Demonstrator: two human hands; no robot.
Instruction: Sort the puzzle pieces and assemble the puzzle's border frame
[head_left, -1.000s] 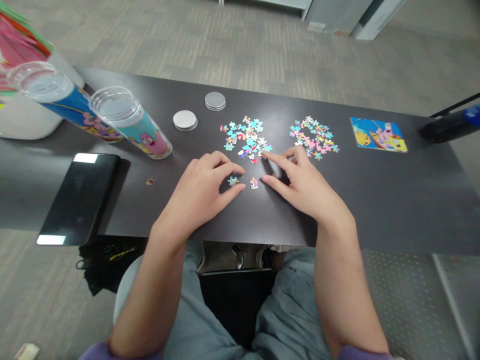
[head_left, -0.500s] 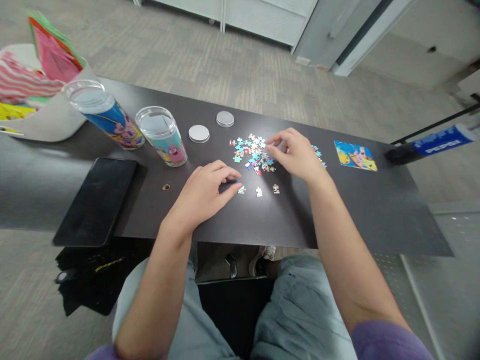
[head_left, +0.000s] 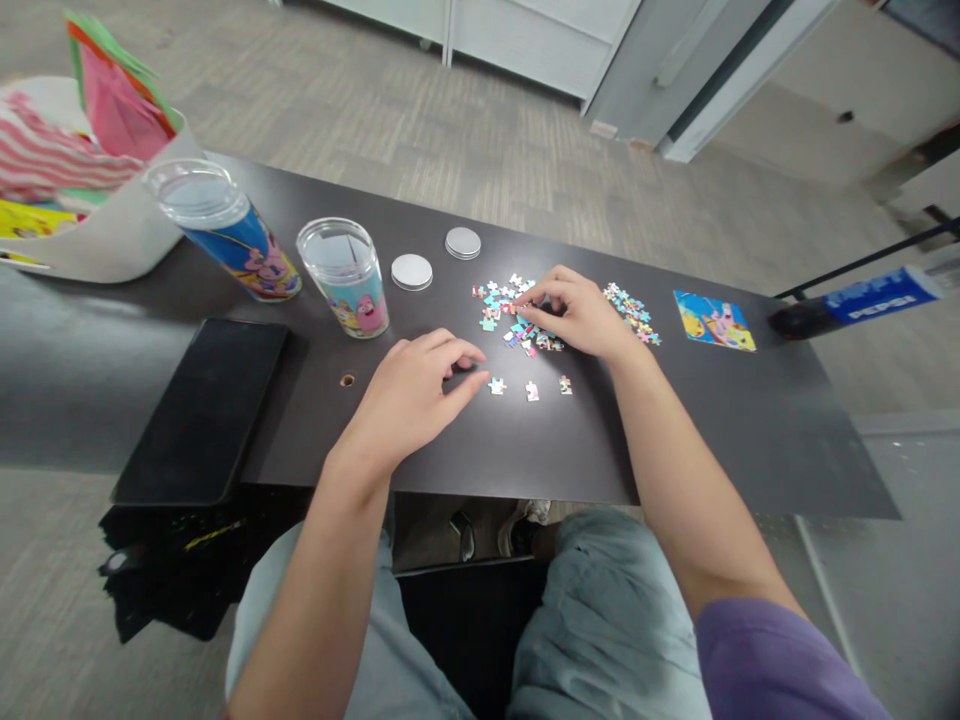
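Note:
My right hand [head_left: 574, 312] is over the pile of jigsaw puzzle pieces [head_left: 491, 305]. Its thumb and index finger are pinched together at a small piece, mostly hidden by the fingertips. Part of the pile lies under that hand, and a second cluster of pieces [head_left: 634, 312] shows beyond its wrist. My left hand [head_left: 424, 385] hovers low over the table with thumb and fingers apart, holding nothing. Just right of its thumb lies a single puzzle piece [head_left: 496, 386]. Two more loose pieces, one in the middle [head_left: 532, 391] and one at right [head_left: 565, 385], continue that row.
Two round tin lids [head_left: 412, 271] lie behind the left hand. Two clear-topped cartoon cups [head_left: 349, 285] stand left of them, near a black tablet [head_left: 202, 410] and a white bin [head_left: 127, 235]. Rightward are a cartoon picture card [head_left: 714, 320] and a Pepsi bottle [head_left: 855, 300] on its side.
My right hand has moved left and deeper over the pile, uncovering more of the right cluster. My left hand has shifted slightly away from the nearest loose piece. The view has shifted slightly.

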